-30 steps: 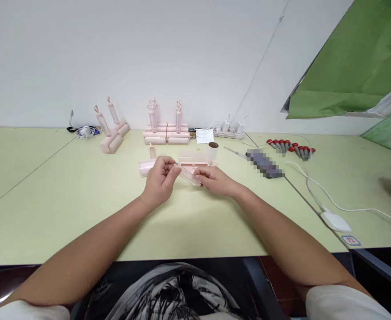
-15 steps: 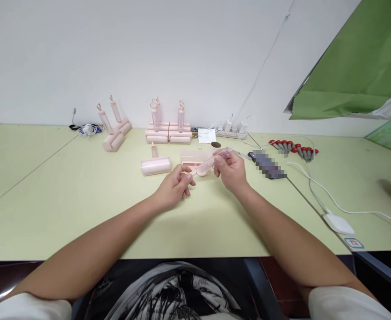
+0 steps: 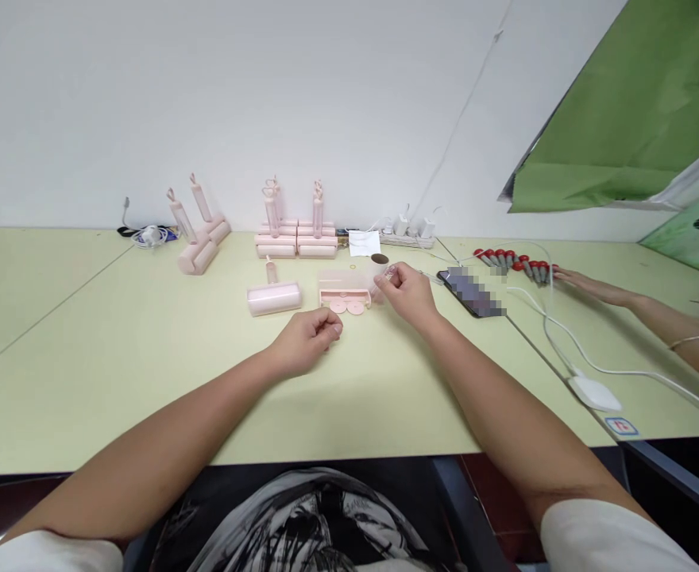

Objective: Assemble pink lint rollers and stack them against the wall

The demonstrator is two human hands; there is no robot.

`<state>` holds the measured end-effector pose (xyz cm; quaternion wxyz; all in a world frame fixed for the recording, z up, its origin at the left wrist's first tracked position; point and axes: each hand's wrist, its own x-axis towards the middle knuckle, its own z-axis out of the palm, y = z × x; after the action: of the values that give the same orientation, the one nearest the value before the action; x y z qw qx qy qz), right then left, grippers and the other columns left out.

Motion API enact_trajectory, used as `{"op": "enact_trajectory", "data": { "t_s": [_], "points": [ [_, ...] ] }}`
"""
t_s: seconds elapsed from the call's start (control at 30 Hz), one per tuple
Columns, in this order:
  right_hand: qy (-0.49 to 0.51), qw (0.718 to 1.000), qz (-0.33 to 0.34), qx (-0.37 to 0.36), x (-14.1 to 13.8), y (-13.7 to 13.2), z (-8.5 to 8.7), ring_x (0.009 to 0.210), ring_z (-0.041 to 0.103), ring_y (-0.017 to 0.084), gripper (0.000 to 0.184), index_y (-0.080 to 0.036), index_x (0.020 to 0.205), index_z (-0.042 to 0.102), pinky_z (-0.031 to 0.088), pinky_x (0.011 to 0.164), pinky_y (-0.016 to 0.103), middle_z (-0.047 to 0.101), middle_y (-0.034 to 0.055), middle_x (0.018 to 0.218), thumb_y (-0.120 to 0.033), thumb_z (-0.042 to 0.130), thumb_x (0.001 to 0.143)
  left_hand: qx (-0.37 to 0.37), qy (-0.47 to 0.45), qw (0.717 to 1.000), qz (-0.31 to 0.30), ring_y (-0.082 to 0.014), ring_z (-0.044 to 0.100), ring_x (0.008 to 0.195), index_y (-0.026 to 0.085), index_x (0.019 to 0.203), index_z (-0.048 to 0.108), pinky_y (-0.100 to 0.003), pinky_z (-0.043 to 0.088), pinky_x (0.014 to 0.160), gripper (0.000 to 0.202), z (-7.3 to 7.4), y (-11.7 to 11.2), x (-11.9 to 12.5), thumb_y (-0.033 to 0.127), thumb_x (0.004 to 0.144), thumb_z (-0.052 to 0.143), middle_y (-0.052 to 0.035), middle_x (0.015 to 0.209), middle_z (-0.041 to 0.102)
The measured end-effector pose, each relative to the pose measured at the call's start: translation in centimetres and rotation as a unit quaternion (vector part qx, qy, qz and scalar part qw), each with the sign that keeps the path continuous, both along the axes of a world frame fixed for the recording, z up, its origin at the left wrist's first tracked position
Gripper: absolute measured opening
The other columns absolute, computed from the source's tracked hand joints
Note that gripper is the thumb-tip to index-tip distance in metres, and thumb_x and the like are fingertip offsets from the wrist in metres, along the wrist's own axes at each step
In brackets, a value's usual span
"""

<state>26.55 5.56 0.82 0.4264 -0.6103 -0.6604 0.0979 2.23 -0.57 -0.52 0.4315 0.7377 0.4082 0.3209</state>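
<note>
My right hand (image 3: 410,298) is closed in a pinch on a clear pinkish plastic piece (image 3: 376,293), mostly hidden behind the fingers. Left of it lies an opened pink lint roller case (image 3: 345,281), with two round pink discs (image 3: 338,307) at its front edge. A white paper roll (image 3: 378,267) with a brown core stands just behind my right fingertips. My left hand (image 3: 306,340) rests in front of the case, fingers curled in and nothing visible in them. A closed pink lint roller (image 3: 274,299) lies beyond it to the left.
More pink lint rollers (image 3: 296,241) stand along the wall. A phone (image 3: 472,292), white cables and a white charger (image 3: 593,392) lie to the right. Another person's hand (image 3: 588,286) touches a row of red-capped grey pieces (image 3: 519,263). A power strip (image 3: 409,238) sits at the back.
My right hand has lowered the clear piece behind the discs, toward the paper roll. My left hand has drawn back from the discs and curled. The other person's hand has reached the red-capped pieces.
</note>
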Motion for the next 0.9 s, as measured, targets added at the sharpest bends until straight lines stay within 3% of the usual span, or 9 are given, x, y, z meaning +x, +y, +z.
{"op": "enact_trajectory", "data": {
  "t_s": [0.33, 0.53, 0.7, 0.8, 0.9],
  "points": [
    [-0.023, 0.999, -0.002, -0.036, 0.2, 1.1, -0.8, 0.062, 0.054, 0.016, 0.026, -0.02, 0.093, 0.067, 0.037, 0.06, 0.027, 0.061, -0.002, 0.064, -0.039, 0.066, 0.075, 0.04, 0.028, 0.999, 0.006, -0.0127, 0.054, 0.065, 0.02, 0.085, 0.059, -0.025, 0.042, 0.06, 0.023, 0.1, 0.2, -0.2, 0.04, 0.091, 0.049, 0.0022, 0.072, 0.057],
    [-0.003, 1.0, 0.0, -0.031, 0.0, 0.6, -0.4, 0.063, 0.058, 0.016, 0.032, -0.022, 0.102, 0.066, 0.039, 0.061, 0.027, 0.062, -0.0028, 0.064, -0.039, 0.067, 0.075, 0.143, 0.072, 0.982, 0.095, -0.0162, 0.056, 0.069, 0.02, 0.089, 0.062, -0.03, 0.044, 0.066, 0.023, 1.7, 1.0, -1.4, 0.039, 0.089, 0.049, -0.0014, 0.078, 0.064],
    [0.023, 1.0, -0.011, 0.003, -0.1, 0.3, -0.2, 0.059, 0.055, 0.015, 0.033, -0.02, 0.1, 0.062, 0.038, 0.058, 0.027, 0.06, -0.0036, 0.062, -0.043, 0.066, 0.076, 0.223, 0.233, 0.927, 0.192, -0.0316, 0.056, 0.107, 0.02, 0.109, 0.062, -0.046, 0.043, 0.091, 0.031, 2.2, 2.7, -3.3, 0.038, 0.087, 0.048, -0.013, 0.113, 0.064],
    [0.051, 0.997, -0.018, 0.048, -0.4, 0.0, 0.0, 0.055, 0.051, 0.014, 0.026, -0.02, 0.093, 0.061, 0.039, 0.06, 0.027, 0.054, -0.0054, 0.057, -0.043, 0.062, 0.08, 0.195, 0.359, 0.884, 0.229, -0.0397, 0.046, 0.121, 0.019, 0.129, 0.053, -0.055, 0.036, 0.099, 0.052, 1.8, 3.7, -4.3, 0.041, 0.081, 0.056, -0.0191, 0.133, 0.052],
    [0.072, 0.994, 0.001, 0.086, -0.8, -0.6, 0.2, 0.053, 0.048, 0.013, 0.021, -0.02, 0.086, 0.061, 0.04, 0.059, 0.027, 0.05, -0.0062, 0.054, -0.04, 0.059, 0.082, 0.162, 0.429, 0.861, 0.221, -0.0405, 0.045, 0.12, 0.018, 0.132, 0.05, -0.054, 0.037, 0.097, 0.058, 1.6, 4.2, -5.1, 0.043, 0.08, 0.056, -0.021, 0.132, 0.052]
  ]
}}
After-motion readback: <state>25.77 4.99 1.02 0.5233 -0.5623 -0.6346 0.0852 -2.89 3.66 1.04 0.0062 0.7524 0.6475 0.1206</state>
